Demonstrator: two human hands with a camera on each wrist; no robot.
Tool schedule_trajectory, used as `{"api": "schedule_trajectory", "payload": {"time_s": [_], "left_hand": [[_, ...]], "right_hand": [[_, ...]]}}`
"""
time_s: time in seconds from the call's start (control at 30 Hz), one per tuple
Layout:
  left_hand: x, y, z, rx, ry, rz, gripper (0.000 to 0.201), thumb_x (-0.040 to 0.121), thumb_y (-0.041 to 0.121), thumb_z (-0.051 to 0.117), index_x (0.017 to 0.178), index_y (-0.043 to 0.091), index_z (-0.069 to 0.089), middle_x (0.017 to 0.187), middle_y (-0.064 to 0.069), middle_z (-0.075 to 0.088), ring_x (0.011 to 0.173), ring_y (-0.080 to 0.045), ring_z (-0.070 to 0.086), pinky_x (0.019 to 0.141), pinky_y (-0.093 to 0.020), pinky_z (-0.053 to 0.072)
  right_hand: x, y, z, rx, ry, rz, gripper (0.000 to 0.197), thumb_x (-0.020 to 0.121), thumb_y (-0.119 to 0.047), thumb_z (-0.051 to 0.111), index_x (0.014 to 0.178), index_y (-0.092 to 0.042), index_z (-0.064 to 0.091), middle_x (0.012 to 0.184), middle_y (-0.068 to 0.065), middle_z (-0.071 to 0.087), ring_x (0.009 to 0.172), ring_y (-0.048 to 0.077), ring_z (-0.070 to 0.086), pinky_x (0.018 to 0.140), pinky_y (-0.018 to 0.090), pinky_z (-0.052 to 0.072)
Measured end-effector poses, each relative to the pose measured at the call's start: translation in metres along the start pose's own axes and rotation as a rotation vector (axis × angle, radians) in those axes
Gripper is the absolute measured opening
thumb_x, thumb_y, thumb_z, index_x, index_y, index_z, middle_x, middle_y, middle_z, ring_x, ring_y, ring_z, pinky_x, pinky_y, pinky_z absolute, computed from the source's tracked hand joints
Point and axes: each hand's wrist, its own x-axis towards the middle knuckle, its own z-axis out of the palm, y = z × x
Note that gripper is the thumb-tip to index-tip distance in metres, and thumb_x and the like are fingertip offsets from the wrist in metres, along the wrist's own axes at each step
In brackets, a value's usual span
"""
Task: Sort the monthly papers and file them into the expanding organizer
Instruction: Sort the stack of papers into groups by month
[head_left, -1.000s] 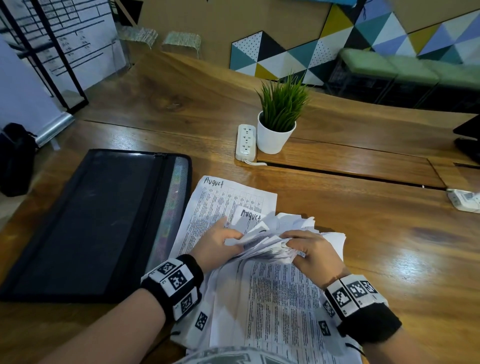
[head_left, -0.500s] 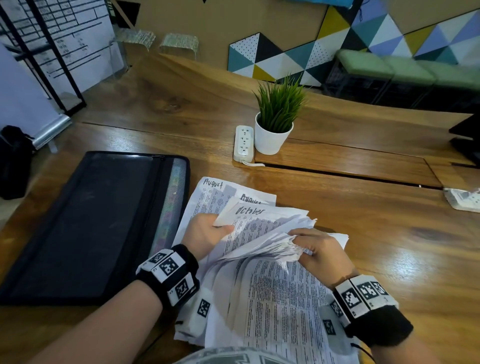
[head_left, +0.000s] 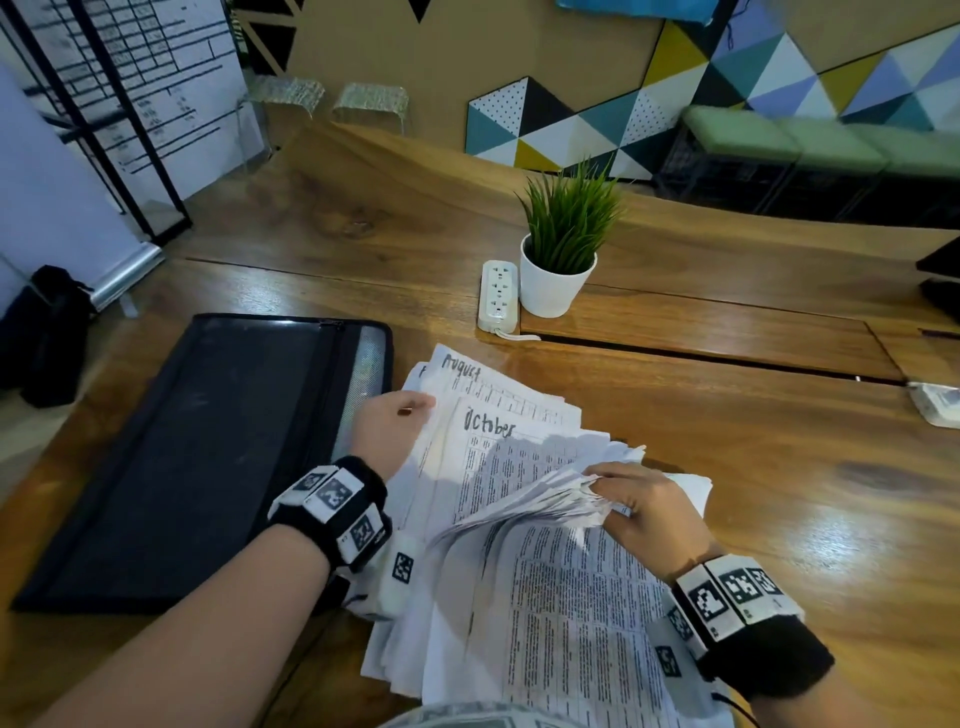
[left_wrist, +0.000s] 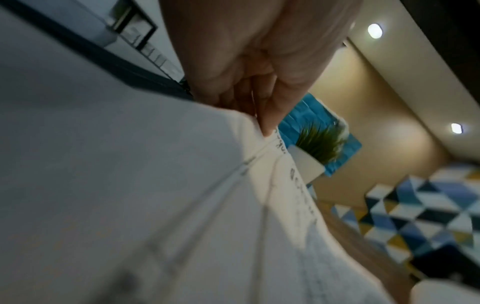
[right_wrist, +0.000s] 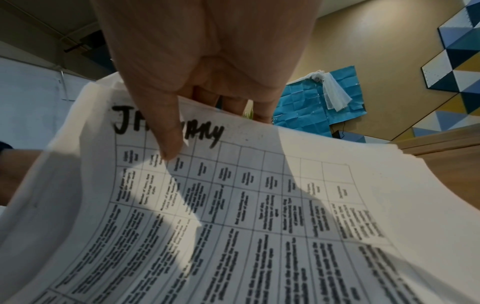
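Observation:
A loose stack of printed papers (head_left: 561, 613) lies on the wooden table in front of me. My left hand (head_left: 389, 431) pinches the left edge of a sheet headed "October" (head_left: 498, 457), drawn over a sheet headed "August" (head_left: 467, 371). My right hand (head_left: 649, 512) grips the curled top edges of several sheets. In the right wrist view its thumb (right_wrist: 166, 131) presses on a sheet headed "January" (right_wrist: 233, 205). The black expanding organizer (head_left: 171, 457) lies flat and closed to the left of the papers.
A small potted plant (head_left: 563, 249) and a white power strip (head_left: 498, 296) stand behind the papers. A white object (head_left: 935, 405) lies at the table's right edge. A black bag (head_left: 47, 332) sits on the floor at left.
My left hand has drawn the October sheet out to the left, off the bundle that my right hand holds, uncovering its heading. The right hand stayed on the curled sheet edges.

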Motion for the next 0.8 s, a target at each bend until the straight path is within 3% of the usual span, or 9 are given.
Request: {"api": "schedule_trajectory", "payload": {"time_s": [0.07, 0.17, 0.23, 0.33, 0.4, 0.47, 0.6, 0.8], "left_hand": [[0.008, -0.006, 0.0, 0.242, -0.031, 0.03, 0.029, 0.084, 0.003, 0.061, 0.112, 0.012, 0.065, 0.099, -0.004, 0.066, 0.098, -0.023, 0.062, 0.088, -0.026, 0.045], [0.011, -0.007, 0.0, 0.352, -0.006, 0.008, 0.048, 0.082, 0.01, 0.066, 0.128, 0.012, 0.052, 0.088, -0.001, 0.06, 0.089, -0.018, 0.058, 0.083, -0.026, 0.044], [0.013, -0.006, 0.0, 0.401, -0.012, -0.001, 0.049, 0.084, 0.017, 0.066, 0.13, 0.012, 0.051, 0.09, 0.0, 0.06, 0.089, -0.017, 0.056, 0.084, -0.028, 0.044], [0.014, -0.004, 0.004, 0.567, -0.034, -0.019, 0.049, 0.089, 0.032, 0.059, 0.132, 0.009, 0.05, 0.119, -0.012, 0.057, 0.11, -0.027, 0.054, 0.093, -0.033, 0.044], [0.016, -0.007, 0.006, 0.768, -0.056, -0.076, 0.065, 0.088, 0.038, 0.057, 0.142, 0.009, 0.035, 0.14, -0.018, 0.039, 0.129, -0.031, 0.038, 0.105, -0.039, 0.037], [0.014, -0.007, 0.007, 0.877, -0.082, -0.133, 0.071, 0.089, 0.038, 0.056, 0.146, 0.009, 0.024, 0.149, -0.018, 0.025, 0.137, -0.032, 0.026, 0.109, -0.04, 0.031], [0.015, -0.006, 0.008, 0.92, -0.111, -0.126, 0.06, 0.088, 0.038, 0.055, 0.139, 0.015, 0.033, 0.144, -0.017, 0.029, 0.131, -0.033, 0.031, 0.105, -0.041, 0.035], [0.029, 0.007, 0.005, 0.928, -0.185, -0.222, 0.052, 0.088, 0.036, 0.059, 0.13, 0.009, 0.047, 0.141, -0.015, 0.035, 0.129, -0.031, 0.035, 0.101, -0.038, 0.038]], "right_hand": [[0.002, 0.0, 0.003, -0.006, -0.012, -0.001, 0.034, 0.054, 0.011, 0.074, 0.078, -0.014, 0.074, 0.097, 0.003, 0.072, 0.086, 0.019, 0.069, 0.083, 0.029, 0.046], [0.004, 0.002, 0.008, -0.004, -0.035, 0.017, 0.032, 0.057, 0.007, 0.075, 0.08, -0.016, 0.075, 0.099, 0.0, 0.071, 0.087, 0.017, 0.068, 0.083, 0.026, 0.045], [0.005, 0.004, 0.01, 0.002, -0.037, 0.026, 0.032, 0.058, 0.006, 0.075, 0.081, -0.017, 0.075, 0.1, -0.001, 0.071, 0.088, 0.017, 0.068, 0.083, 0.027, 0.047], [0.005, 0.005, 0.011, 0.011, -0.048, 0.027, 0.032, 0.059, 0.005, 0.075, 0.081, -0.017, 0.074, 0.101, -0.001, 0.071, 0.09, 0.018, 0.067, 0.082, 0.034, 0.053], [0.005, 0.006, 0.011, 0.01, -0.045, 0.023, 0.033, 0.058, 0.007, 0.074, 0.08, -0.017, 0.074, 0.1, -0.001, 0.071, 0.09, 0.018, 0.067, 0.081, 0.036, 0.053], [0.005, 0.005, 0.011, 0.009, -0.044, 0.023, 0.032, 0.057, 0.008, 0.074, 0.079, -0.016, 0.074, 0.1, 0.0, 0.071, 0.09, 0.019, 0.068, 0.08, 0.037, 0.054], [0.003, 0.005, 0.013, 0.012, -0.045, 0.031, 0.032, 0.057, 0.008, 0.073, 0.079, -0.015, 0.074, 0.1, 0.0, 0.071, 0.089, 0.02, 0.068, 0.079, 0.04, 0.054], [0.001, 0.002, 0.011, 0.013, -0.011, 0.03, 0.034, 0.054, 0.011, 0.073, 0.076, -0.015, 0.073, 0.098, 0.002, 0.072, 0.086, 0.022, 0.068, 0.078, 0.042, 0.054]]}}
